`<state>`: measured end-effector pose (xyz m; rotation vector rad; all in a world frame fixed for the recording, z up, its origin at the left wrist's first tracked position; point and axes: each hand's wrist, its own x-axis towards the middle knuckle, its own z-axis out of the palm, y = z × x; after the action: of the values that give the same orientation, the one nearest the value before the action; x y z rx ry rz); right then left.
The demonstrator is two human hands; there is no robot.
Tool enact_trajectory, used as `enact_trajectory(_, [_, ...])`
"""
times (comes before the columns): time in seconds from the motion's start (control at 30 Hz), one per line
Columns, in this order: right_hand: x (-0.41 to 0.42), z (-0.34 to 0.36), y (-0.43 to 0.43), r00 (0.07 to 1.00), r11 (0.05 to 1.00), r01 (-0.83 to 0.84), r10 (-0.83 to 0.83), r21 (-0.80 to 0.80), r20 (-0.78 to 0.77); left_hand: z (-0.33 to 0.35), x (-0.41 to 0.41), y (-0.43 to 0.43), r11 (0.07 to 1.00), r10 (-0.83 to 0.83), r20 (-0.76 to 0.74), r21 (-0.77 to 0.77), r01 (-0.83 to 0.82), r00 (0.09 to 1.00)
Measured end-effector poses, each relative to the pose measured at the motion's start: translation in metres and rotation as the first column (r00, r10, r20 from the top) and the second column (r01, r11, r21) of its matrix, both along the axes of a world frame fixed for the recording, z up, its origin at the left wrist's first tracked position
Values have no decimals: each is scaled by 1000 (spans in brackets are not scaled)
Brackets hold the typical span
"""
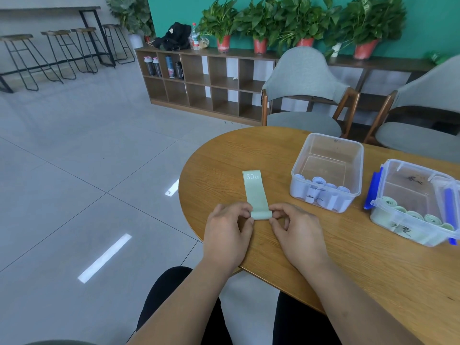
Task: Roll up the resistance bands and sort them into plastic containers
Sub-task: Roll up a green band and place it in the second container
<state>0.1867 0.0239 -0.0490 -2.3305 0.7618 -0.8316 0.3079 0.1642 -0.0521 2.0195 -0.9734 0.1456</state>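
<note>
A pale green resistance band (256, 192) marked "30 LB" lies flat on the wooden table (348, 250), its near end rolled into a small coil. My left hand (230, 232) pinches the coil's left end and my right hand (296, 230) pinches its right end. A clear plastic container (327, 170) to the right holds several rolled lilac bands. Farther right, a second clear container (415, 202) with blue latches holds several rolled green bands.
Two grey chairs (306, 95) stand behind the table. A wooden cubby shelf (206, 83) with bottles and potted plants lines the green wall. Bar stools (59, 53) stand far left on the tiled floor. The table's rounded edge is just left of my hands.
</note>
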Motion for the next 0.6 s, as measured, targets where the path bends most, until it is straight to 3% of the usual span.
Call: enact_trajectory(0.6, [1, -1, 2, 1000, 998, 17, -19, -62, -20, -2, 1, -1, 999, 9, 71, 46, -13, 997])
